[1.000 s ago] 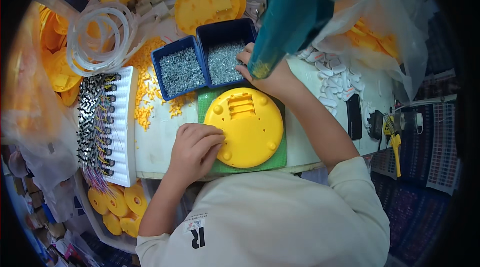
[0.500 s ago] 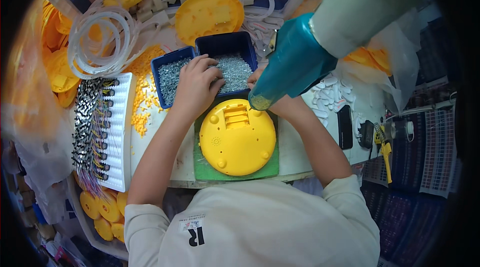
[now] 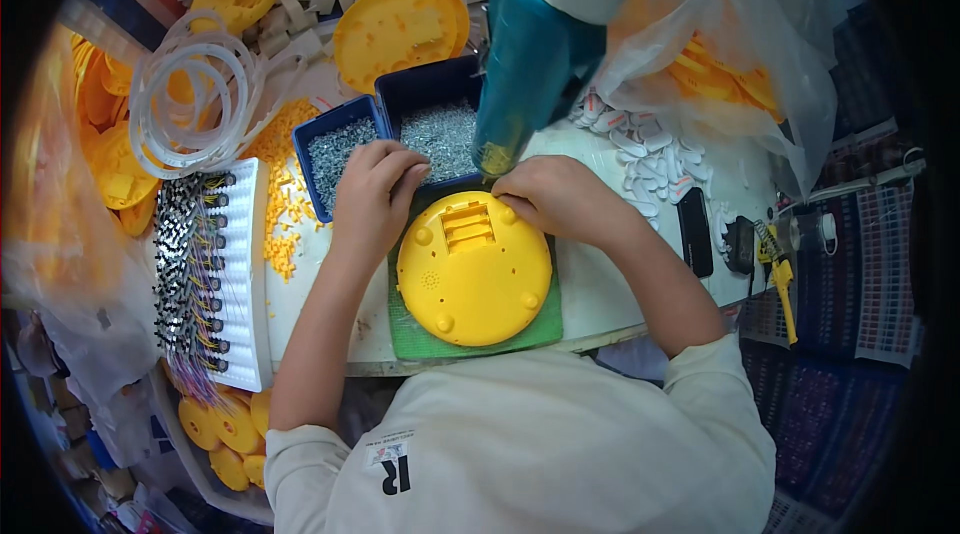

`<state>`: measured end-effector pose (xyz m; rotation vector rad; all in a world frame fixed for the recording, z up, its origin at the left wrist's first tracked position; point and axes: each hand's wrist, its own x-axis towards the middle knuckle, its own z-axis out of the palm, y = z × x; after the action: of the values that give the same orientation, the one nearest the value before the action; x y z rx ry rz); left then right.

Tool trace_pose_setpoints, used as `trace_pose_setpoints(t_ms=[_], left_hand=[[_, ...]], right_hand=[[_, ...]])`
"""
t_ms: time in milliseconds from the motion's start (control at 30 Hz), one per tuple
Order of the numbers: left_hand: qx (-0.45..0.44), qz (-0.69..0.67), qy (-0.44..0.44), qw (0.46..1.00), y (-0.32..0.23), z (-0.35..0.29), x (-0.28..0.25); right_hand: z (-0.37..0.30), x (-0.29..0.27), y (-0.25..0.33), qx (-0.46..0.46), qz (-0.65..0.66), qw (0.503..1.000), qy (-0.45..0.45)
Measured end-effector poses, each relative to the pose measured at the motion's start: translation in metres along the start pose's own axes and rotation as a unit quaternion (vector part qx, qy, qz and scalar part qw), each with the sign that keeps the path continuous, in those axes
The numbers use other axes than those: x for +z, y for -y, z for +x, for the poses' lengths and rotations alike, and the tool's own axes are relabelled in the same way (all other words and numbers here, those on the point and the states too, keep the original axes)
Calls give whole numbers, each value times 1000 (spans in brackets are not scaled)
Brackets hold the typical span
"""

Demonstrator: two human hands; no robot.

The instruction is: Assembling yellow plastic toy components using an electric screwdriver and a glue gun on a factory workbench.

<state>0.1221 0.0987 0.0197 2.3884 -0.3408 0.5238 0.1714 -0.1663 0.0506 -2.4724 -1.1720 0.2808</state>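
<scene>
A round yellow plastic housing (image 3: pixel 470 279) lies on a green mat (image 3: pixel 410 334) in front of me. My left hand (image 3: pixel 375 189) sits at the front edge of two blue bins of small metal screws (image 3: pixel 440 134), its fingers curled; whatever they hold is hidden. My right hand (image 3: pixel 555 196) is bunched on the housing's upper rim, just under the tip of a teal power screwdriver (image 3: pixel 530 59) that hangs down from above.
A white rack of wired parts (image 3: pixel 205 274) stands at the left, with loose yellow bits (image 3: pixel 285 194) beside it. White rings (image 3: pixel 195 99), yellow discs (image 3: pixel 400 29) and a clear bag of yellow parts (image 3: pixel 720 64) lie behind. A black phone (image 3: pixel 695 232) lies at the right.
My left hand went from the housing into the screw bin, then drew back to the bin's front edge. The right hand settled on the housing's upper rim and the screwdriver swung more upright.
</scene>
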Motion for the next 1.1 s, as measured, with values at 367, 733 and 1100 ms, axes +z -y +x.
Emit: trace_pose_setpoints(t_ms=[367,733,1100], left_hand=[[-229,-198,31,953,-11,-45,-1],[-248,-84,91,961,-20,-39,2],[-61,-88,91,990,-14,-63,-12]], right_hand=[[38,8,-22,-81,-85,975,-191],[54,21,-11,-18,-57,965,-257],[-40,23,-4,105,134,945,-278]])
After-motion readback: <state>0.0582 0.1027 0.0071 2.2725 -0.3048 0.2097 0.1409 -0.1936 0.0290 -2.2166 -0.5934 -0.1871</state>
